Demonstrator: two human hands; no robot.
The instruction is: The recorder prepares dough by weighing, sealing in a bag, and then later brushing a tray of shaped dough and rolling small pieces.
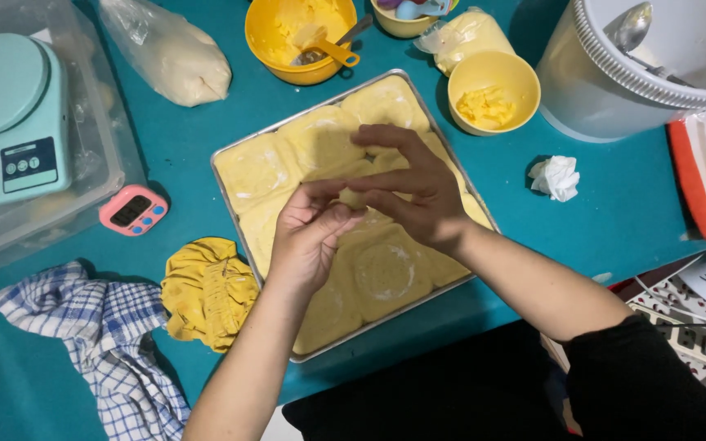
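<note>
Being pinched between left hand and right hand, a small pale dough piece is being shaped above the square metal tray of flattened yellow dough rounds; careful sealing seems needed next.

Home kitchen: dough tray, scale.

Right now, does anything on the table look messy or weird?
A little. A crumpled white tissue lies loose on the teal table right of the dough tray. A yellow cloth and a checked towel sit bunched up left of it. Nothing looks spilled or broken.
</note>
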